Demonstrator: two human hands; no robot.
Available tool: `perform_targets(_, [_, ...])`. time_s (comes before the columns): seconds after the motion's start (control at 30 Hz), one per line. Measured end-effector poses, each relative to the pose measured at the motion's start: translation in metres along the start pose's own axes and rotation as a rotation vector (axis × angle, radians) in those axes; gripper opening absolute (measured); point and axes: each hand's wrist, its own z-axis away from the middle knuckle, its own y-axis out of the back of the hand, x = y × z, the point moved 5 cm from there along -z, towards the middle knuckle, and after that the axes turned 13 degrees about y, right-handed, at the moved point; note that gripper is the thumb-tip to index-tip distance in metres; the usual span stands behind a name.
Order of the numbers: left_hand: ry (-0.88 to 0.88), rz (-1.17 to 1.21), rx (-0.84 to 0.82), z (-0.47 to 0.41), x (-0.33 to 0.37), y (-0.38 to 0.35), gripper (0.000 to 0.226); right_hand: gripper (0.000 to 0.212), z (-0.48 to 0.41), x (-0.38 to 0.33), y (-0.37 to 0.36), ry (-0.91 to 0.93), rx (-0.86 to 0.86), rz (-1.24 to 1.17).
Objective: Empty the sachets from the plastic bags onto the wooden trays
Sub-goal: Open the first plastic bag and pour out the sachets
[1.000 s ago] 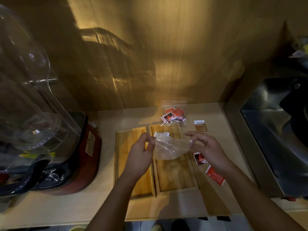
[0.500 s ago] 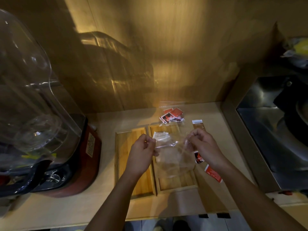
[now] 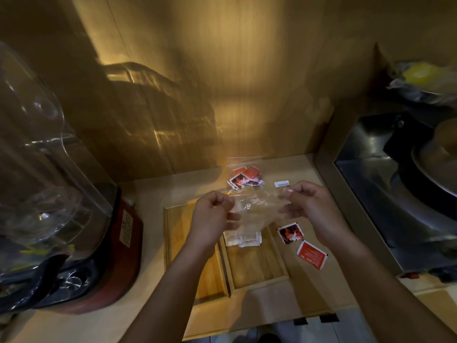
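Note:
My left hand [image 3: 214,216] and my right hand [image 3: 309,206] each pinch one side of a clear plastic bag [image 3: 257,209], held stretched above the right wooden tray [image 3: 262,268]. White sachets [image 3: 243,240] lie on that tray just under the bag. The left wooden tray [image 3: 180,233] sits beside it, partly hidden by my left forearm. A second plastic bag with red and black sachets [image 3: 244,178] lies behind the trays. Two loose sachets, a black-and-red sachet [image 3: 289,233] and a red sachet [image 3: 311,253], rest on the counter right of the trays.
A red appliance with a big clear dome [image 3: 49,194] fills the left side. A steel sink with a dark pan [image 3: 408,194] lies to the right. A small white-topped packet [image 3: 282,184] sits behind my right hand. The wooden wall [image 3: 222,82] stands close behind.
The bag was crumpled between my hands, then pulled wide and lifted. White sachets now lie on the right tray under it. My hands have moved apart.

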Motion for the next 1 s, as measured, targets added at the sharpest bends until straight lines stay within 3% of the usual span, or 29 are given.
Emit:
perform_targets(0.2, [-0.156, -0.136, -0.05, -0.01, 0.002, -0.041, 0.017, 0.018, 0.002, 0.008, 0.038, 0.082, 0.128, 0.017])
perform_targets(0.27, [-0.214, -0.204, -0.051, -0.019, -0.006, -0.059, 0.026, 0.028, 0.003, 0.023, 0.055, 0.072, 0.192, 0.049])
perform_targets(0.33, [-0.282, -0.37, -0.01, -0.028, -0.02, -0.079, 0.02, 0.039, 0.002, 0.044, 0.071, 0.052, 0.212, 0.096])
perform_targets(0.4, [-0.339, -0.597, 0.001, -0.037, -0.043, -0.1, 0.01, 0.038, 0.001, 0.071, 0.082, -0.001, 0.144, 0.196])
perform_targets(0.5, [-0.307, -0.908, -0.058, -0.05, -0.082, -0.123, 0.031, 0.032, 0.003, 0.12, 0.097, -0.083, 0.009, 0.377])
perform_targets(0.6, [-0.356, -1.118, -0.132, -0.055, -0.109, -0.138, 0.034, 0.032, 0.008, 0.157, 0.11, -0.131, -0.138, 0.546])
perform_targets(0.7, [-0.395, -1.163, -0.197, -0.055, -0.12, -0.146, 0.026, 0.027, 0.008, 0.165, 0.114, -0.176, -0.277, 0.658])
perform_targets(0.83, [-0.3, -1.174, -0.284, -0.061, -0.111, -0.151, 0.024, 0.032, -0.01, 0.163, 0.121, -0.256, -0.436, 0.72])
perform_targets(1.0, [-0.132, -1.247, -0.31, -0.076, -0.092, -0.146, 0.027, 0.017, -0.045, 0.152, 0.113, -0.292, -0.572, 0.788])
